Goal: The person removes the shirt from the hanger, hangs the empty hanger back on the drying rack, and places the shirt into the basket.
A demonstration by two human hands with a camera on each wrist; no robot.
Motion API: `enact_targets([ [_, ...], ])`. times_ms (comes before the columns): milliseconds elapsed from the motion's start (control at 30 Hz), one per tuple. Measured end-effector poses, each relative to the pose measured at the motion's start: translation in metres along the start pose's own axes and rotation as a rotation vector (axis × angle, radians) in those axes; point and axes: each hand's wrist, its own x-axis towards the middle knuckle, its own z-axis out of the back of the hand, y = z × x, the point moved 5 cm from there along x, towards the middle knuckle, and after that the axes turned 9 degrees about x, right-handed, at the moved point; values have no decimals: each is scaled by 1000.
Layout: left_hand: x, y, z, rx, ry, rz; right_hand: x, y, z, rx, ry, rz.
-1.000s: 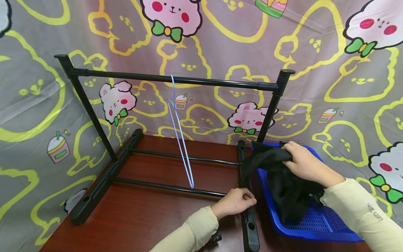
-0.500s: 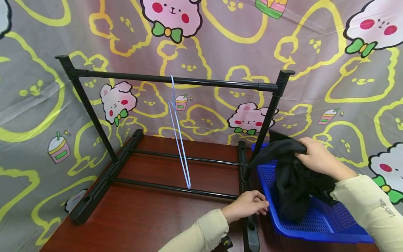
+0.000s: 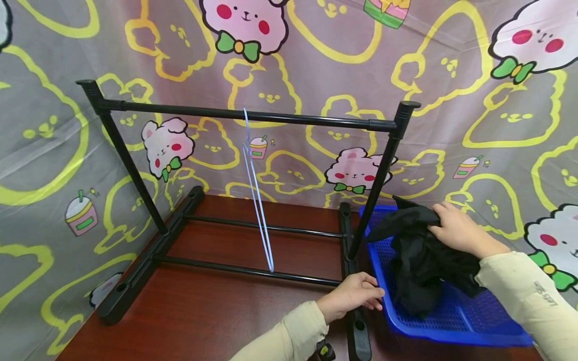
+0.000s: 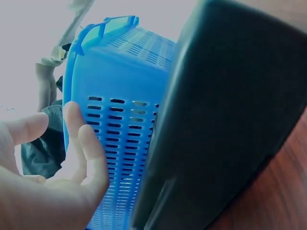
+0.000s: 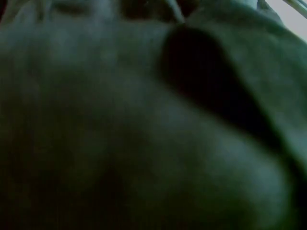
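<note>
A bunched black cloth garment (image 3: 417, 260) hangs from my right hand (image 3: 462, 230), which grips its upper part over the blue plastic basket (image 3: 429, 331). Its lower folds lie inside the basket. In the right wrist view, blurred dark fabric (image 5: 120, 120) fills nearly everything. My left hand (image 3: 354, 296) is at the basket's left rim, beside the rack's right foot. The left wrist view shows its fingers (image 4: 91, 148) loosely bent against the basket's slotted outer wall (image 4: 124, 120), with the thumb held apart.
A black garment rack (image 3: 293, 119) stands on the dark red wooden table (image 3: 217, 321). One light blue hanger (image 3: 259, 210) hangs from its top bar. The rack's right foot (image 3: 358, 336) lies close to the basket. A patterned curtain (image 3: 289, 65) rises behind.
My right hand has moved right with the black garment, drawing it over the basket. My left hand has shifted right to the basket rim. The hanger has swung slightly.
</note>
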Motion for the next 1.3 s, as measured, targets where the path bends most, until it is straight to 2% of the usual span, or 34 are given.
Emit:
enact_targets([
  [267,0,1,16,41,-27,-21,-4,-19,-16,-28,110,-79],
  [467,1,1,20,60,-30,-31,-11,-31,-35,-17,199,-150],
  [567,1,1,21,70,-24,-38,-13,-36,-42,4,185,-179],
  [667,1,2,22,76,-16,-44,-13,-33,-42,22,77,-136],
  [767,2,2,23,78,-10,-42,-13,-26,-39,4,-26,2],
  [833,2,2,23,84,-7,-37,-13,-21,-40,-20,-27,91],
  [900,1,2,23,81,-5,-31,-14,-19,-42,-37,21,137],
  [967,1,2,23,84,-2,-27,-16,-19,-45,-31,97,125],
  [1200,-2,3,27,82,6,-27,-31,-27,-56,89,331,-134],
  [1300,-3,3,27,78,21,-20,-37,-30,-61,112,390,-183],
])
